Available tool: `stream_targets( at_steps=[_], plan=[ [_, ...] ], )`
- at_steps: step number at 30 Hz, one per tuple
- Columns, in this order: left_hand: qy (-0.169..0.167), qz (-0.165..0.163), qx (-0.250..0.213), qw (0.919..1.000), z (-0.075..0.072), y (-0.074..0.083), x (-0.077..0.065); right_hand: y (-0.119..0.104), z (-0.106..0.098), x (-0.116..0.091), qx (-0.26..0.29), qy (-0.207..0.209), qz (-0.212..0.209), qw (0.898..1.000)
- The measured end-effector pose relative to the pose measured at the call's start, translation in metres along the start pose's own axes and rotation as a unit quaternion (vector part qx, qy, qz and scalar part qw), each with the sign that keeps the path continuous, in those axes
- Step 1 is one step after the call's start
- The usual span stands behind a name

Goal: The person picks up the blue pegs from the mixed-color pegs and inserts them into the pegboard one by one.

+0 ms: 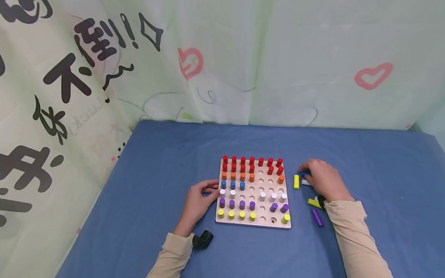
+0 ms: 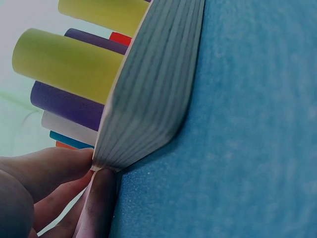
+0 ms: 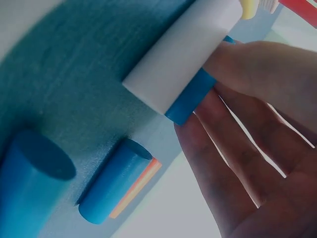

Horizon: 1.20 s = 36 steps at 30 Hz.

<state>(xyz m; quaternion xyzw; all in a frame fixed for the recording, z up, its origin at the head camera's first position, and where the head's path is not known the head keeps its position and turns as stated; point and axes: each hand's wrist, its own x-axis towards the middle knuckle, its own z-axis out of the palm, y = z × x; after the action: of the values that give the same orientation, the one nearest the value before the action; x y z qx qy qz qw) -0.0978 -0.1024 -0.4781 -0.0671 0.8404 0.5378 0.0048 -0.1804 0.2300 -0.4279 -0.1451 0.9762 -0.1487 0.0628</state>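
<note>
My left hand [image 1: 199, 200] rests its thumb and fingertips on the left edge of a wooden pegboard [image 1: 251, 222], which holds rows of red, orange, blue, white, purple and yellow pegs with some holes bare. In the left wrist view the thumb [image 2: 59, 166] touches the board near its corner. To the right of the board, my right hand [image 1: 325, 177] pinches a blue peg [image 3: 190, 99] between thumb and fingers. A white peg [image 3: 183, 54] lies right alongside that blue one. Two more blue pegs [image 3: 116, 181] and an orange peg [image 3: 136, 188] show in the right wrist view.
Loose on the blue cloth [image 1: 158, 164] by the right hand lie a yellow peg [image 1: 296, 182], another yellow peg [image 1: 313, 203] and a purple peg [image 1: 317, 217]. A pale printed curtain [image 1: 289, 74] hangs behind the table. A black wrist camera [image 1: 203, 239] sits by the left cuff.
</note>
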Motion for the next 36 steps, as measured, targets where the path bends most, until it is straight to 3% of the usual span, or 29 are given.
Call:
stream_targets(
  at_steps=[36],
  plan=[
    [-0.002,-0.004,-0.007,1.0000,-0.001,-0.002,0.001,-0.024,-0.010,-0.020,0.045,0.047,-0.019,0.998]
  ],
)
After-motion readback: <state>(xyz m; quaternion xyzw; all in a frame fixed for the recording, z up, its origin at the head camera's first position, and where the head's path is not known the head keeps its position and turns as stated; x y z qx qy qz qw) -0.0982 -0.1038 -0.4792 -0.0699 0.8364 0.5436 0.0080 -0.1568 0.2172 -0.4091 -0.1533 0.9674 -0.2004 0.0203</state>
